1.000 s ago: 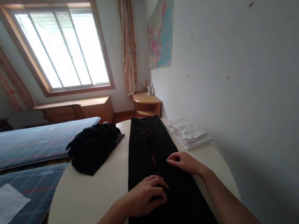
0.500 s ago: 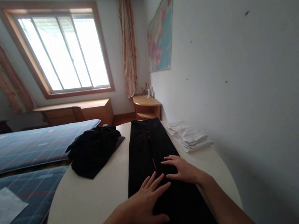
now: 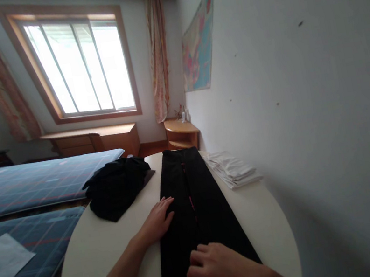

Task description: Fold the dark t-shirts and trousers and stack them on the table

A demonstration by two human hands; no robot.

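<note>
A long strip of black cloth (image 3: 173,178), which looks like a folded garment, lies flat and lengthwise over the round white table (image 3: 113,259). Down its middle runs a seam or gap with small pinkish-red marks. My left hand (image 3: 158,221) rests at the cloth's left edge, palm down, thumb apart from the stretched fingers, holding nothing. Closer to me, my right hand (image 3: 218,263) is over the lower part of the cloth. Its fingers are loosely bent and a little apart, with no gripped fold showing; the fingertips are partly hidden.
A crumpled black cloth heap (image 3: 118,187) sits on the table's left side. Folded white cloths (image 3: 234,168) lie at the right, near the wall (image 3: 331,142). Plaid mattresses (image 3: 47,185) stand left of the table, one with a white paper sheet (image 3: 2,259). Behind is a corner shelf (image 3: 181,127).
My left hand has moved forward and left to the cloth's left edge. My right hand has drawn back toward me, its fingers now bent. The black cloth lies as before.
</note>
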